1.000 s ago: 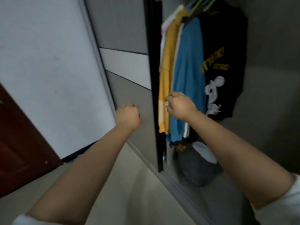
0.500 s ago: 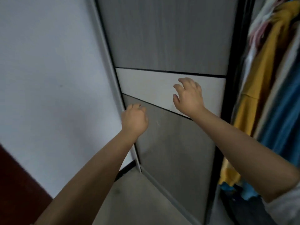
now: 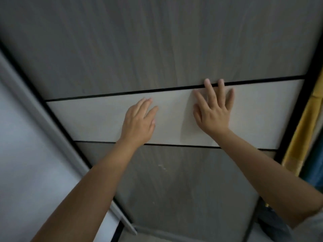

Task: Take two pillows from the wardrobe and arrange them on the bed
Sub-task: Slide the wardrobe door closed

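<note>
Grey wood-grain panels fill most of the view: a sliding wardrobe door point(image 3: 157, 49) seen close up, framed in thin black trim. Across its middle runs a pale cream band point(image 3: 97, 121), bordered above and below by black lines, with grey panels over and under it. Both hands lie on this band. The left hand point(image 3: 138, 123) rests flat near the band's centre, fingers together and stretched out, holding nothing. The right hand point(image 3: 214, 110) lies just beside it toward the door's right edge, palm flat, fingers spread; its two longest fingertips point(image 3: 207, 83) cross the upper black line onto the grey panel. Its grip is likewise released, only pressed against the door. Along the door's left edge runs a light grey frame point(image 3: 43, 123), with a white wall point(image 3: 26, 172) beyond it. Past the door's right edge the wardrobe stands open, showing a strip of a yellow garment point(image 3: 300, 137) and a sliver of blue cloth point(image 3: 314, 177) beside it. No pillows can be seen.
</note>
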Demonstrator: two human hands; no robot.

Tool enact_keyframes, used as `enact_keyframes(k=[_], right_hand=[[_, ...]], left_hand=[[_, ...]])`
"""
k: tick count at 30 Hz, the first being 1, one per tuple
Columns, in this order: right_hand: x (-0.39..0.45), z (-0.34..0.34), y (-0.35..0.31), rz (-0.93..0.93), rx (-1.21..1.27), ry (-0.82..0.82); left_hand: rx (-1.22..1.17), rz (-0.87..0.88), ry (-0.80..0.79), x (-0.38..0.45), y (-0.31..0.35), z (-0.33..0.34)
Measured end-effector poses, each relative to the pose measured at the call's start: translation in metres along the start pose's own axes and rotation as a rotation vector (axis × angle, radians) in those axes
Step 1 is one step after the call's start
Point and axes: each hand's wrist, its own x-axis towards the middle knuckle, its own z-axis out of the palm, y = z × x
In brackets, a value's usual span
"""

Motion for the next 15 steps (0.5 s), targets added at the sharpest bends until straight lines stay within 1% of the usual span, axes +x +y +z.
enact_keyframes(k=[1, 3, 7, 9, 10, 12, 15], right_hand=[[0.001, 0.006, -0.003, 0.020, -0.035, 0.076], [0.002, 0.014, -0.008, 0.063, -0.103, 0.153], [0.001, 0.019, -0.010, 0.089, -0.198, 0.202], [0.001, 0.021, -0.014, 0.104, -0.206, 0.212], [0.002, 0.022, -0.021, 0.142, -0.192, 0.209], [0.007, 0.029, -0.042, 0.280, -0.124, 0.201], [0.015, 0.038, -0.067, 0.492, -0.050, 0.242]], left_hand=[[0.030, 0.055, 0.025, 0.008, -0.013, 0.007], [0.080, 0.169, 0.128, 0.019, -0.040, 0.022], [0.096, 0.413, 0.460, 0.038, -0.079, 0.057], [0.104, 0.463, 0.592, 0.045, -0.085, 0.070], [0.117, 0.470, 0.638, 0.047, -0.086, 0.075], [0.130, 0.478, 0.687, 0.050, -0.087, 0.078], [0.095, 0.514, 0.681, 0.050, -0.089, 0.075]])
